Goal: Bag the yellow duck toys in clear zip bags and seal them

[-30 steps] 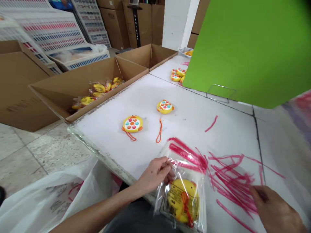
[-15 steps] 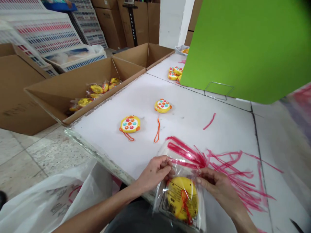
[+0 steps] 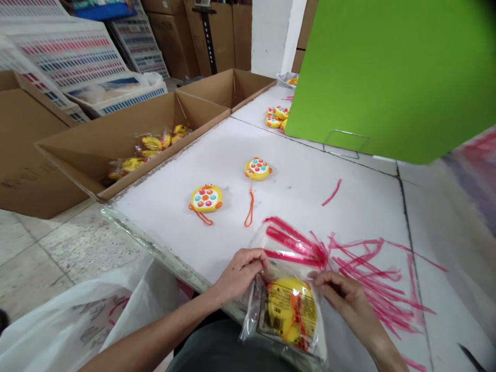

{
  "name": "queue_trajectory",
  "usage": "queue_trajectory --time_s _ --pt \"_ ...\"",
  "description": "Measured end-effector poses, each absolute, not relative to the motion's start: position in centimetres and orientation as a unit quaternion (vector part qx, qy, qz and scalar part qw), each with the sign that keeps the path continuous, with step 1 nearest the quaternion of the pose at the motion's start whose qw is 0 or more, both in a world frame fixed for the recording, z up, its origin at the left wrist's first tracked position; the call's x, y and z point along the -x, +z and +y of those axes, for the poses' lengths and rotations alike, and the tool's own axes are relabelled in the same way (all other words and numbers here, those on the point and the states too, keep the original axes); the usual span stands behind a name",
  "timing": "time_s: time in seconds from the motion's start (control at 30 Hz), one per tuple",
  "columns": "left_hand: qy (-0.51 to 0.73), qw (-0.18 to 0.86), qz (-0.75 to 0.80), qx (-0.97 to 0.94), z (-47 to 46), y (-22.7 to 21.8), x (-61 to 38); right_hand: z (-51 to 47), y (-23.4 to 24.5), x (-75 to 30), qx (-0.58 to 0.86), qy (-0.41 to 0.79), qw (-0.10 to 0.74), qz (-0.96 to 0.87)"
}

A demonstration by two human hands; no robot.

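A clear plastic bag (image 3: 253, 323) lies at the table's near edge, with a round yellow toy (image 3: 282, 305) inside, its printed back and orange cord facing up. My left hand (image 3: 242, 271) pinches the bag's upper left corner between thumb and fingers. At the upper right corner, my right hand (image 3: 343, 292) pinches the plastic. Pink-red plastic strips (image 3: 289, 240) lie just beyond the bag's top, and a looser tangle of strips spreads right. Farther up the table sit two yellow button toys, one at left (image 3: 206, 198) and one near the middle (image 3: 258, 169), each with an orange cord.
Left of the table, an open cardboard box (image 3: 132, 124) holds several bagged yellow toys. A green board (image 3: 380, 77) stands at the far right, with a toy pile (image 3: 276, 116) beside it. A white sack (image 3: 96, 315) hangs at lower left; a dark pointed object (image 3: 470, 356) lies lower right.
The toy in its bag sits slightly higher and its cord has shifted. Both hands keep their pinch at the bag's top corners. The whole view has moved slightly.
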State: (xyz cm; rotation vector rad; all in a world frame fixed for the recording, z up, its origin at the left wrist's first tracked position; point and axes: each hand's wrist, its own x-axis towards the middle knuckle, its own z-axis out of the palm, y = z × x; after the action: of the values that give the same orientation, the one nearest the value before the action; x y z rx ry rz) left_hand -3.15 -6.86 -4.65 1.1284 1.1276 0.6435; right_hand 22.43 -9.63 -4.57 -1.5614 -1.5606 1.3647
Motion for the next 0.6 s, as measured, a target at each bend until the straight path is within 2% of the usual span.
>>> queue_trajectory --time_s 0.17,0.3,0.4,0.5,0.57,0.6 --pt "0.295 0.640 0.504 -0.499 -7.1 -4.7 2.9 -9.7 -4.9 -22.6 0.568 0.489 0.262 -0.609" --pt "0.313 0.597 0.527 -0.518 -7.9 -5.2 2.8 -9.7 -4.8 -22.2 0.551 0.466 0.243 -0.648" --pt "0.358 0.544 0.571 -0.500 -7.5 -4.1 5.0 -9.9 -4.8 -23.0 0.564 0.432 0.248 -0.659" --pt "0.530 0.437 0.589 -0.426 -5.3 -1.0 9.9 -10.3 -5.1 -25.6 0.606 0.399 0.245 -0.644" --pt "0.697 0.321 0.540 -0.345 -3.2 1.1 13.5 -10.7 -5.5 -28.0 0.639 0.390 0.227 -0.623" --pt "0.735 0.294 0.525 -0.314 -2.3 1.9 14.9 -11.0 -5.8 -29.2 0.653 0.388 0.217 -0.613"
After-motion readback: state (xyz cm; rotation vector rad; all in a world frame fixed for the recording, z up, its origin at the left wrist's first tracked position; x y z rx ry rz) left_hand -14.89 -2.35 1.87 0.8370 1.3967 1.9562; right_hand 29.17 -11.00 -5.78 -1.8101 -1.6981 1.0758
